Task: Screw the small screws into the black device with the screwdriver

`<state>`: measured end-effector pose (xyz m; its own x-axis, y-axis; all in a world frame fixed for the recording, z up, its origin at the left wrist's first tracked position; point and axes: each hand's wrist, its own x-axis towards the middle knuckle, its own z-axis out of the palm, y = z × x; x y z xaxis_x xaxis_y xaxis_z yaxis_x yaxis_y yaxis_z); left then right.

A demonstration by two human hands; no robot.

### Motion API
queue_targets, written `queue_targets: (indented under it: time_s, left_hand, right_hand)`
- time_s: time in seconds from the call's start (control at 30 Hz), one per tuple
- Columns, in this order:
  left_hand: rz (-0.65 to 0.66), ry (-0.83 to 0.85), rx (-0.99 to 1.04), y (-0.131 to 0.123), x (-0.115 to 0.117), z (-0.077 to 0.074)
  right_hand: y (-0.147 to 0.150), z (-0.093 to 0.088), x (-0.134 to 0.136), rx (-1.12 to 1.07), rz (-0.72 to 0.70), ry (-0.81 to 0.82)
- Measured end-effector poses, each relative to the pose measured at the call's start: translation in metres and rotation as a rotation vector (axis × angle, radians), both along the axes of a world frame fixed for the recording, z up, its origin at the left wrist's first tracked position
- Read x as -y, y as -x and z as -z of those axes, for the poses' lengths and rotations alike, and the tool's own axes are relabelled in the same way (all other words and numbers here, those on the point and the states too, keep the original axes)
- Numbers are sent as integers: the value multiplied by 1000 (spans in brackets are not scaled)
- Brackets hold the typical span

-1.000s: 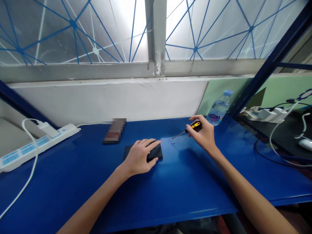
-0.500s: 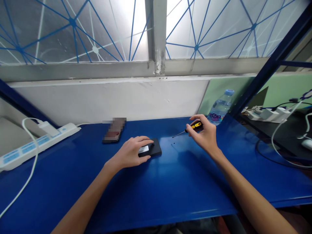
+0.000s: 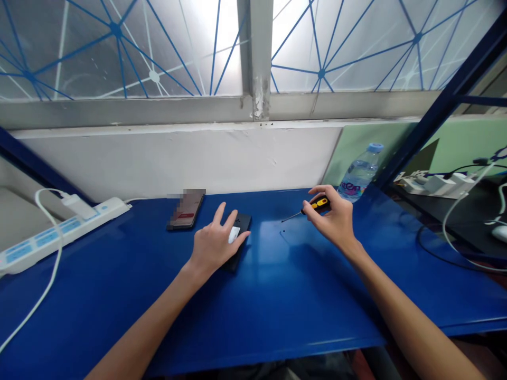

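A flat black rectangular case (image 3: 243,227) with a white label lies on the blue table (image 3: 277,316), its long side now running away from me. My left hand (image 3: 216,243) rests over its left part with the fingers spread and the thumb reaching to its right edge. Part of the case is hidden under that hand. My right hand (image 3: 330,214) is closed around a screwdriver (image 3: 319,203) with a black and yellow handle. Its thin shaft points left and down, the tip just above a tiny dark piece (image 3: 283,230) on the table, too small to name.
A phone (image 3: 188,211), partly pixelated, lies behind my left hand. A water bottle (image 3: 358,171) stands behind my right hand. At the left is a white power strip (image 3: 63,235) with a plugged-in charger and cable. Another strip (image 3: 443,184) and cables are at the right.
The black case has been turned from lying crosswise to pointing away from me. My left hand has loosened from its pinch and spread its fingers. My right hand has stayed nearly still.
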<state>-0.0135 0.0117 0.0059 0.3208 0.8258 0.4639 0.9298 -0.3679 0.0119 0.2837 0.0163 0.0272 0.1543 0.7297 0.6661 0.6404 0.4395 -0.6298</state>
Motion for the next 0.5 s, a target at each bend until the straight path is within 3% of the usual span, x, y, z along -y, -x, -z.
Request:
queue_targets:
  time_s: [0.13, 0.33, 0.5]
  left_hand:
    - [-4, 19, 69, 10, -8, -8]
    - [357, 263, -176, 33, -14, -16]
    - [425, 394, -195, 41, -9, -15]
  right_hand:
    - [-1, -1, 0, 3, -8, -3]
    - [0, -2, 1, 3, -3, -15]
    - [1, -1, 1, 15, -3, -14]
